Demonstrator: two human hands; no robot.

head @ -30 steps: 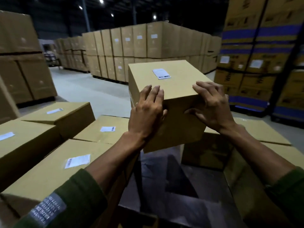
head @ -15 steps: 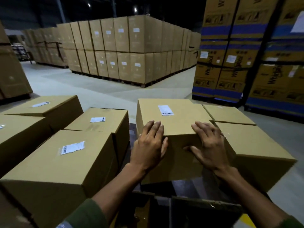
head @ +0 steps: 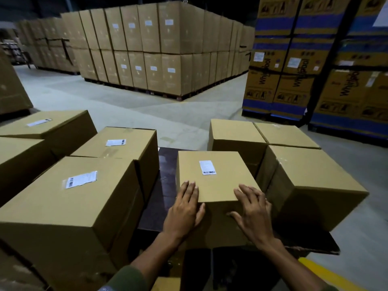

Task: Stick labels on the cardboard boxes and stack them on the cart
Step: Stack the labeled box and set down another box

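Head view: well to the left of the 2 hands stand 4 labelled cartons (head: 69, 198), packed close together, each with a white sticker on its lid. Next comes a strip of the dark cart deck (head: 165, 177), bare between those cartons and the left hand (head: 184, 208). That hand lies with fingers straight, palm over the near top edge of the labelled box (head: 212, 177), fingertips on the lid and thumb on the front face. The box sits on the deck directly under both palms, its barcode label (head: 207, 167) just beyond the fingertips. The right hand (head: 254, 213) presses the same edge at the box's near right corner, fingers spread and flat; neither hand curls round anything. Just right of that hand a plain carton (head: 310, 190) stands almost against the box, with 2 more plain cartons (head: 262, 133) behind it; no label shows on these 3. The box looks stiff, with crisp edges and a smooth, slightly slick skin. Its weight cannot be read here, though it probably is not heavy for its size. Flat palms on opposite side faces, or fingers hooked beneath the bottom edges, would hold it best; pressing mid-lid might dent the flaps.
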